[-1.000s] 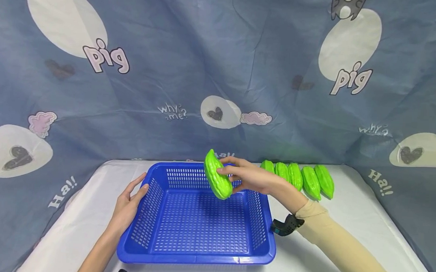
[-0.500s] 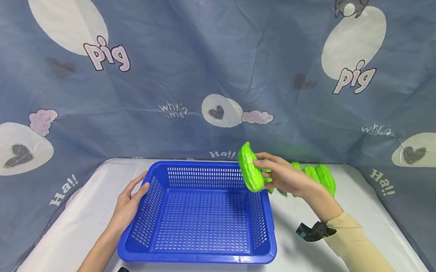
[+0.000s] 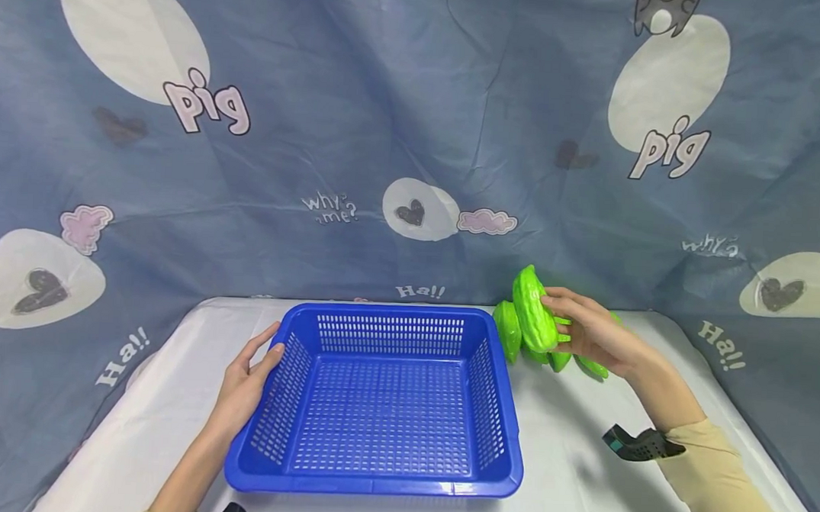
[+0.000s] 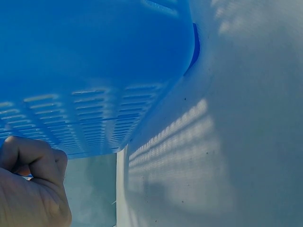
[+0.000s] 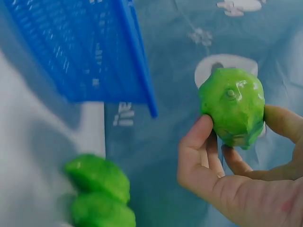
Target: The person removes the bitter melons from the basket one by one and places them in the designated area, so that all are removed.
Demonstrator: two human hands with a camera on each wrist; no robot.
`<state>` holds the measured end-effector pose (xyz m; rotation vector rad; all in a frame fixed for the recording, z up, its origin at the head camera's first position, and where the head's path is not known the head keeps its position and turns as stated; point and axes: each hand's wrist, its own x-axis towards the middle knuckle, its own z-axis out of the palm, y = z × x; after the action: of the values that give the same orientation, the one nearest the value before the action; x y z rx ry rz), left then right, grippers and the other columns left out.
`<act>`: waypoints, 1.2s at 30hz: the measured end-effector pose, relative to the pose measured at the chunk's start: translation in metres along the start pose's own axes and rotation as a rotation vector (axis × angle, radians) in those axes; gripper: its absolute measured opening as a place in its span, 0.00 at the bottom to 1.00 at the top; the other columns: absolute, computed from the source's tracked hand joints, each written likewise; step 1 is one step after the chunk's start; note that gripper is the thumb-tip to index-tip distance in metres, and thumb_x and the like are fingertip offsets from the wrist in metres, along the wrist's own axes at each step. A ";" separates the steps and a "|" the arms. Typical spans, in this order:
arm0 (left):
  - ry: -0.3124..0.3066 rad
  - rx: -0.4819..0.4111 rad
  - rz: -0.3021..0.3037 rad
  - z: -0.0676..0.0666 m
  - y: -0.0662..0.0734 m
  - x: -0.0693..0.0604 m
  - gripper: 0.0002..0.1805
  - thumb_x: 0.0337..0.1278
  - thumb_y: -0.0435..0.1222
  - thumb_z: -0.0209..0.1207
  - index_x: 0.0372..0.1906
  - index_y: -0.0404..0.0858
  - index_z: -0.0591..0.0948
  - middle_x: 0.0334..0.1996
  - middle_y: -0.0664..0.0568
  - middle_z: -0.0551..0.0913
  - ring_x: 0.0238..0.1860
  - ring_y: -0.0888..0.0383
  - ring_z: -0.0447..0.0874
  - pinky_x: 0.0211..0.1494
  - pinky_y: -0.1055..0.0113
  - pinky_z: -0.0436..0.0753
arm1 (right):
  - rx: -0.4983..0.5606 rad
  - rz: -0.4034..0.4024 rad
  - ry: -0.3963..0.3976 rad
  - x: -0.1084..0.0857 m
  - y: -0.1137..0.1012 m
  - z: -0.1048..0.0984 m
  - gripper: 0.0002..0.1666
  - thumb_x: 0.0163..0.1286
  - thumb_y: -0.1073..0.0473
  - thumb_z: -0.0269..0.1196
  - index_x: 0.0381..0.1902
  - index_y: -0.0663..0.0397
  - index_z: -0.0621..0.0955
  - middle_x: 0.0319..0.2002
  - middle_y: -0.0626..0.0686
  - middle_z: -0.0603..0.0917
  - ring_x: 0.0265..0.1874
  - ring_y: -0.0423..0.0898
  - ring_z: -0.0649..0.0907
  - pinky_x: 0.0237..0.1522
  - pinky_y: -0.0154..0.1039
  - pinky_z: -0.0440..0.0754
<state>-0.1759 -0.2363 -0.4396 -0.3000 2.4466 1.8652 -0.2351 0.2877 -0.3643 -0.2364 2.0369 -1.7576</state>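
A bright green, bumpy bitter melon (image 3: 534, 310) is pinched between the thumb and fingers of my right hand (image 3: 602, 333), raised above the table on the right. The right wrist view shows that bitter melon (image 5: 233, 106) end-on, fingers round its sides. Several more bitter melons (image 3: 507, 330) lie in a row behind and below the hand, partly hidden by it. My left hand (image 3: 242, 386) holds the left rim of a blue plastic basket (image 3: 372, 485), with the thumb at the rim. In the left wrist view, the fingers (image 4: 35, 158) are curled beside the slotted basket wall (image 4: 90, 113).
The basket stands on a white-covered table (image 3: 558, 476), its slotted floor showing. A blue printed cloth (image 3: 314, 259) hangs behind the table and along its sides. A black band with a small device (image 3: 644, 444) sits on the right wrist.
My right hand has carried the bitter melon rightward, from above the basket to above the row of melons. The left hand and basket have stayed in place.
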 end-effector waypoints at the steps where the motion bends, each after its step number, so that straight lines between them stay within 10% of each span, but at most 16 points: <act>1: 0.000 0.001 0.000 0.000 0.000 0.000 0.34 0.85 0.56 0.50 0.87 0.58 0.59 0.67 0.38 0.86 0.40 0.66 0.92 0.41 0.67 0.90 | -0.004 0.003 0.013 -0.002 0.002 -0.005 0.37 0.89 0.44 0.48 0.83 0.57 0.53 0.65 0.46 0.73 0.52 0.39 0.83 0.59 0.46 0.84; 6: -0.003 -0.004 0.011 0.000 0.001 0.000 0.34 0.85 0.56 0.51 0.86 0.58 0.60 0.63 0.42 0.89 0.39 0.65 0.92 0.40 0.66 0.90 | -0.055 0.021 0.050 -0.018 0.012 -0.029 0.41 0.90 0.42 0.46 0.86 0.57 0.48 0.78 0.57 0.63 0.66 0.45 0.81 0.68 0.54 0.82; 12: 0.000 -0.003 0.016 0.000 0.001 0.001 0.34 0.85 0.56 0.50 0.86 0.57 0.60 0.62 0.43 0.90 0.39 0.66 0.92 0.40 0.67 0.90 | -0.143 0.061 0.095 -0.033 0.021 -0.064 0.47 0.91 0.41 0.43 0.88 0.61 0.37 0.87 0.71 0.38 0.85 0.74 0.52 0.72 0.59 0.79; 16: 0.001 -0.003 0.014 0.000 0.000 0.001 0.34 0.85 0.56 0.50 0.86 0.57 0.61 0.60 0.44 0.91 0.39 0.66 0.92 0.40 0.67 0.90 | -0.188 0.077 0.154 -0.040 0.032 -0.090 0.47 0.91 0.40 0.42 0.87 0.64 0.39 0.85 0.70 0.49 0.72 0.49 0.79 0.60 0.42 0.87; 20: -0.002 -0.009 0.013 -0.001 0.001 0.001 0.34 0.85 0.56 0.51 0.86 0.56 0.61 0.58 0.48 0.92 0.39 0.66 0.92 0.40 0.67 0.90 | -0.174 0.084 0.172 -0.048 0.044 -0.115 0.48 0.91 0.40 0.40 0.87 0.68 0.39 0.76 0.54 0.64 0.53 0.22 0.80 0.59 0.40 0.88; 24: -0.008 -0.017 0.018 0.000 0.001 0.001 0.34 0.85 0.55 0.51 0.86 0.56 0.61 0.57 0.50 0.92 0.39 0.66 0.92 0.40 0.67 0.90 | -0.082 0.107 0.191 -0.057 0.054 -0.136 0.34 0.91 0.42 0.42 0.84 0.52 0.56 0.59 0.32 0.76 0.50 0.24 0.83 0.55 0.38 0.89; 29: -0.005 -0.002 0.019 0.000 0.001 0.001 0.34 0.85 0.55 0.50 0.86 0.56 0.61 0.59 0.46 0.92 0.39 0.66 0.92 0.40 0.67 0.90 | 0.085 0.122 0.216 -0.064 0.067 -0.154 0.13 0.90 0.44 0.45 0.54 0.24 0.78 0.47 0.29 0.84 0.47 0.32 0.87 0.49 0.38 0.89; 36: -0.004 0.002 0.013 -0.002 0.001 0.001 0.34 0.85 0.56 0.51 0.86 0.56 0.61 0.58 0.47 0.92 0.39 0.67 0.92 0.40 0.67 0.90 | 0.197 0.197 0.263 -0.065 0.080 -0.173 0.18 0.90 0.43 0.47 0.45 0.25 0.84 0.43 0.38 0.86 0.43 0.38 0.87 0.47 0.41 0.89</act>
<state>-0.1774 -0.2380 -0.4384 -0.2797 2.4535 1.8666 -0.2393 0.4840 -0.4113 0.2612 1.9604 -1.9269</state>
